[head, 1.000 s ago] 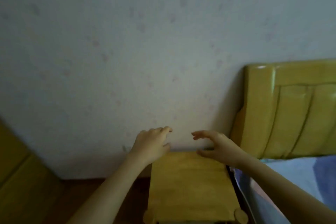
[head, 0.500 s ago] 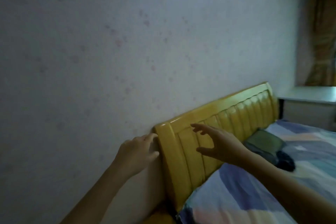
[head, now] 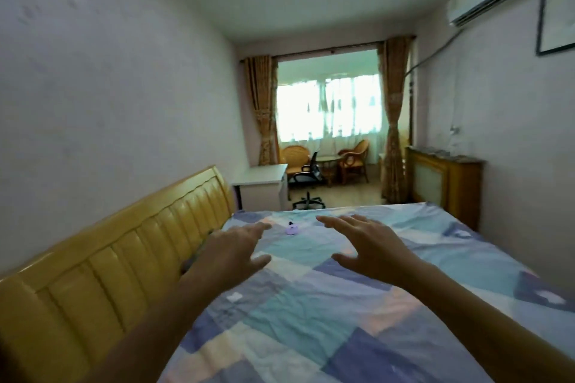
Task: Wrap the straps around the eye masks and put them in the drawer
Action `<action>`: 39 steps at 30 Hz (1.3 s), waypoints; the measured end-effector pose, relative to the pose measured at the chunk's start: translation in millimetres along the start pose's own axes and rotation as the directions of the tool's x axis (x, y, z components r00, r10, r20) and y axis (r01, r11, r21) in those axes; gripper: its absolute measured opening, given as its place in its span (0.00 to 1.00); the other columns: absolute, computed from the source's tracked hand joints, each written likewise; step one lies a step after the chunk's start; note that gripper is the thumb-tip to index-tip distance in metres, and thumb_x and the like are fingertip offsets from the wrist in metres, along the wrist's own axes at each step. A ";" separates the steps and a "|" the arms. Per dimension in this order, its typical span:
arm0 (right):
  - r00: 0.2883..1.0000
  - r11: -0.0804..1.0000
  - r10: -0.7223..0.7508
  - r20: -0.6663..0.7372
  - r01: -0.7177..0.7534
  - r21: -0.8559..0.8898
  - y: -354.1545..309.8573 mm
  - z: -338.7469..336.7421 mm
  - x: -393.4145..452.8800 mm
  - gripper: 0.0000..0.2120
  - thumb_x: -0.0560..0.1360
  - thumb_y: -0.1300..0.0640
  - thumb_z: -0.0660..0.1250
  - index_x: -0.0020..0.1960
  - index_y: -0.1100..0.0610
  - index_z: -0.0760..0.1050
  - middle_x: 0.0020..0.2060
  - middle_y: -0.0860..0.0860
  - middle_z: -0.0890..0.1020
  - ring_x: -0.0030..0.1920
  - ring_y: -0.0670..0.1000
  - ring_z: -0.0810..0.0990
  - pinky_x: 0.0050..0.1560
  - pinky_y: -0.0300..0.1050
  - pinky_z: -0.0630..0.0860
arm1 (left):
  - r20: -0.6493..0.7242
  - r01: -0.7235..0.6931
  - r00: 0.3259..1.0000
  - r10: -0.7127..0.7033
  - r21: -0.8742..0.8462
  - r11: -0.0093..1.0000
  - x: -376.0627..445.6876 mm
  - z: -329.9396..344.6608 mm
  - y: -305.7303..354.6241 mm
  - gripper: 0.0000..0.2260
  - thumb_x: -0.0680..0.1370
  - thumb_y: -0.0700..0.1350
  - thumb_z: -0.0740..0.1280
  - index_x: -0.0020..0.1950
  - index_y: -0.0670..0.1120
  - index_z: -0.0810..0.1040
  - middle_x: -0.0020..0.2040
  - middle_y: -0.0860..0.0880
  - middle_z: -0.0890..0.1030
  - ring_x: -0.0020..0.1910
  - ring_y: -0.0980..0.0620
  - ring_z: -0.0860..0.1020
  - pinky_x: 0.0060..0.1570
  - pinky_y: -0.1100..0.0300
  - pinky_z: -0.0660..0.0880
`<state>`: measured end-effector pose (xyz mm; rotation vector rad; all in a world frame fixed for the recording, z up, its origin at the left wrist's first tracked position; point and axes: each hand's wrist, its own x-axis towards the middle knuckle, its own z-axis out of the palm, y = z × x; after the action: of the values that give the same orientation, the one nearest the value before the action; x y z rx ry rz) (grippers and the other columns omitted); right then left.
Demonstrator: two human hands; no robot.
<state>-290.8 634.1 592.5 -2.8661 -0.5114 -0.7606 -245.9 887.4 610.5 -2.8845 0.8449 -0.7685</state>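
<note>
Open bedspread ahead
The patchwork bedspread (head: 342, 305) lies open; the wooden headboard (head: 124, 261) walls its left edge.

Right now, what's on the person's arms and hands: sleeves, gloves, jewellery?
Nothing visible. Left hand and right hand are bare: no gloves, rings or watch. Both forearms are bare down to the bottom of the frame, so no sleeve shows. No markings or straps on them.

A home bedroom: quilted bed (head: 326, 305), wooden headboard (head: 124, 258), curtained window (head: 326, 109)

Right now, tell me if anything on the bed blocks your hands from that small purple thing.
Nothing visible does. Left hand and right hand hover open; only bare bedspread lies before the small purple thing.
</note>
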 end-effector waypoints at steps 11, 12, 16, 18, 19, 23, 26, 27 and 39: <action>0.927 0.883 0.371 -0.051 -0.369 -0.289 214.1 -179.6 -271.6 0.31 0.73 0.44 0.65 0.73 0.41 0.57 0.66 0.44 0.74 0.62 0.47 0.73 0.59 0.42 0.69 | -0.122 -0.457 0.889 0.441 -0.167 0.874 117.6 -2.6 362.6 0.26 0.77 0.61 0.60 0.74 0.58 0.59 0.69 0.56 0.73 0.65 0.54 0.72 0.59 0.56 0.70; 0.915 0.861 0.400 -0.058 -0.397 -0.317 230.7 -196.5 -293.4 0.31 0.73 0.44 0.64 0.73 0.41 0.58 0.65 0.43 0.74 0.62 0.48 0.73 0.59 0.42 0.69 | -0.123 -0.479 0.878 0.463 -0.186 0.858 126.4 -4.9 395.5 0.26 0.77 0.61 0.60 0.74 0.58 0.60 0.68 0.56 0.73 0.65 0.53 0.73 0.59 0.56 0.70; 0.869 0.803 0.487 -0.084 -0.483 -0.349 297.0 -256.2 -361.2 0.27 0.74 0.44 0.63 0.72 0.43 0.62 0.64 0.44 0.75 0.62 0.49 0.73 0.61 0.45 0.70 | -0.177 -0.528 0.849 0.498 -0.222 0.820 166.7 -12.5 501.8 0.24 0.77 0.63 0.59 0.71 0.58 0.64 0.67 0.57 0.74 0.63 0.54 0.74 0.57 0.55 0.73; 0.855 0.781 0.505 -0.118 -0.510 -0.361 334.3 -279.0 -387.9 0.26 0.74 0.43 0.63 0.71 0.42 0.62 0.63 0.43 0.75 0.62 0.47 0.73 0.60 0.44 0.70 | -0.218 -0.546 0.835 0.505 -0.215 0.810 189.0 -13.3 545.1 0.23 0.77 0.64 0.57 0.70 0.58 0.66 0.68 0.57 0.74 0.63 0.55 0.74 0.57 0.57 0.72; 0.847 0.771 0.514 -0.133 -0.525 -0.360 355.2 -288.7 -399.5 0.26 0.75 0.42 0.63 0.71 0.42 0.63 0.63 0.42 0.75 0.62 0.46 0.73 0.60 0.43 0.70 | -0.227 -0.559 0.826 0.517 -0.209 0.802 200.3 -12.8 566.5 0.23 0.77 0.65 0.56 0.70 0.58 0.66 0.68 0.57 0.73 0.63 0.55 0.74 0.57 0.57 0.72; 0.822 0.738 0.542 -0.174 -0.564 -0.370 442.4 -318.1 -431.0 0.24 0.76 0.41 0.60 0.70 0.41 0.63 0.63 0.38 0.74 0.62 0.42 0.72 0.61 0.41 0.69 | -0.252 -0.624 0.777 0.577 -0.183 0.760 253.3 -5.0 655.9 0.24 0.78 0.65 0.53 0.71 0.58 0.65 0.67 0.57 0.74 0.61 0.56 0.75 0.58 0.60 0.71; 0.808 0.727 0.564 -0.169 -0.583 -0.363 510.6 -335.2 -447.5 0.22 0.77 0.39 0.56 0.70 0.41 0.63 0.64 0.38 0.74 0.62 0.42 0.71 0.61 0.41 0.67 | -0.286 -0.654 0.751 0.596 -0.198 0.730 300.7 4.3 729.4 0.31 0.74 0.70 0.43 0.71 0.58 0.63 0.68 0.57 0.72 0.62 0.58 0.74 0.58 0.60 0.71; 0.804 0.720 0.573 -0.158 -0.587 -0.371 532.6 -340.6 -454.2 0.22 0.77 0.38 0.54 0.70 0.41 0.63 0.64 0.38 0.74 0.62 0.42 0.71 0.61 0.41 0.67 | -0.301 -0.657 0.748 0.591 -0.217 0.722 316.4 6.3 755.3 0.37 0.70 0.71 0.36 0.71 0.59 0.63 0.68 0.57 0.72 0.62 0.57 0.74 0.57 0.60 0.71; 0.763 0.665 0.629 -0.150 -0.629 -0.403 809.3 -427.0 -574.6 0.20 0.78 0.39 0.53 0.69 0.42 0.66 0.61 0.40 0.76 0.62 0.43 0.71 0.60 0.42 0.66 | -0.342 -0.758 0.650 0.679 -0.232 0.609 479.6 28.7 1105.6 0.32 0.72 0.71 0.42 0.69 0.57 0.66 0.64 0.56 0.76 0.60 0.54 0.75 0.57 0.55 0.71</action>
<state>-666.5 -377.8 640.4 -3.0779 0.7473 -0.7983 -431.6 -303.6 611.7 -2.2986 2.2007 -0.8820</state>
